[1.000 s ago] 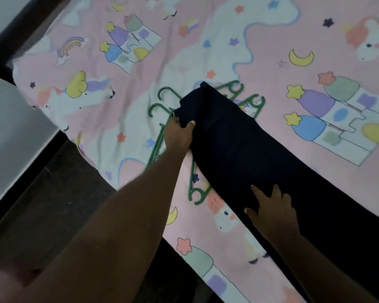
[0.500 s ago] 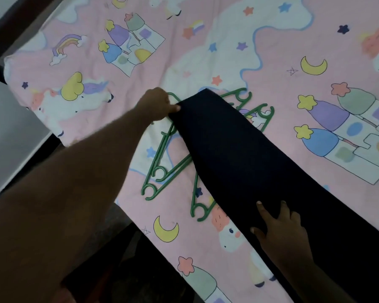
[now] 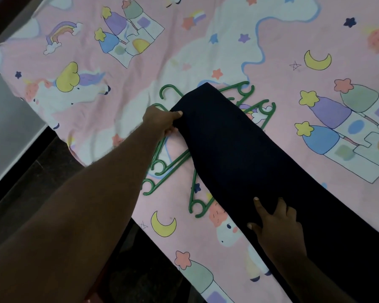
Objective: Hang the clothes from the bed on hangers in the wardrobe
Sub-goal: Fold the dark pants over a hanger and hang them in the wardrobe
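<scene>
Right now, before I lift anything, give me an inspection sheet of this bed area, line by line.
Surface: pink printed bed sheet, slightly wrinkled.
Job's things: dark garment lies in a long strip across several green hangers, partly covering them.
Clutter: nothing seen.
Hands: left hand pinches the garment's edge near its far end; right hand rests flat on the garment, nearer the person.
Cables: nothing seen.
Surroundings: dark floor beside the bed on the left.

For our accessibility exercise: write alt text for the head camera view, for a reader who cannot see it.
A person's left hand pinches the edge of a folded dark navy cloth garment lying across several green plastic hangers on a pink unicorn-print bedsheet, while the right hand presses flat on the garment.
</scene>
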The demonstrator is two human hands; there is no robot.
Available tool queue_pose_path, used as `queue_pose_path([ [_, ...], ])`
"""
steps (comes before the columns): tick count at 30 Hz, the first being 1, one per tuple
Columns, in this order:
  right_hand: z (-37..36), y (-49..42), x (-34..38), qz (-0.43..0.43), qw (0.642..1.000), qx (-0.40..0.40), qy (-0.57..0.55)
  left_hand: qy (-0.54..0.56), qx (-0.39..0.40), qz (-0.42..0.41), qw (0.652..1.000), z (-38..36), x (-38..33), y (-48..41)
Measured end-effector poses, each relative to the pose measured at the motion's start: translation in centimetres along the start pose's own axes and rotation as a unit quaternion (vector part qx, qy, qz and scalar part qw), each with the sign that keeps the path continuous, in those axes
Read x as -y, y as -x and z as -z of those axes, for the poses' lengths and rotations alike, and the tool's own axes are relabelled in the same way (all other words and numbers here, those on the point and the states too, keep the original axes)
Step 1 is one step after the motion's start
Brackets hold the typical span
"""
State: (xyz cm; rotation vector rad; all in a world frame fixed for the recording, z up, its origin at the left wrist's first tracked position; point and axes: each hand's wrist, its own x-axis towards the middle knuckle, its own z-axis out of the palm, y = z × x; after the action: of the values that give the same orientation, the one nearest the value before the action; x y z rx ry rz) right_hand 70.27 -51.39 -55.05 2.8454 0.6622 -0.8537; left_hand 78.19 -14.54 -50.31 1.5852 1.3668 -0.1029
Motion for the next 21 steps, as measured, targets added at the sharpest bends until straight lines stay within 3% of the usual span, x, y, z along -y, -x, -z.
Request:
queue_pose_path([
  [7,0.1,0.2,0.0,-0.001,1.000,-0.025,0.007,0.129,0.012,0.056,0.990,-1.1,0.5,1.3],
  [14,-0.8,0.2,-0.1,0.002,0.999,-0.043,-0.007,0.087,0.008,0.022,0.996,-1.6,0.6,1.8],
  [16,0.2,0.4,0.0,0.008,0.999,-0.039,-0.016,0.066,-0.031,-0.024,0.997,-1.9,0.5,2.5],
  [18,1.2,0.5,-0.1,-0.001,0.998,0.015,-0.054,0.041,-0.098,-0.118,0.987,-2.5,-0.2,4.5],
  [20,3.4,0.8,-0.5,-0.020,0.981,0.060,-0.182,0.012,-0.096,-0.261,0.961,-3.5,-1.2,8.6],
  [21,4.7,0.8,-0.9,-0.038,0.949,0.079,-0.302,0.000,-0.064,-0.344,0.937,-4.3,-1.4,11.3],
])
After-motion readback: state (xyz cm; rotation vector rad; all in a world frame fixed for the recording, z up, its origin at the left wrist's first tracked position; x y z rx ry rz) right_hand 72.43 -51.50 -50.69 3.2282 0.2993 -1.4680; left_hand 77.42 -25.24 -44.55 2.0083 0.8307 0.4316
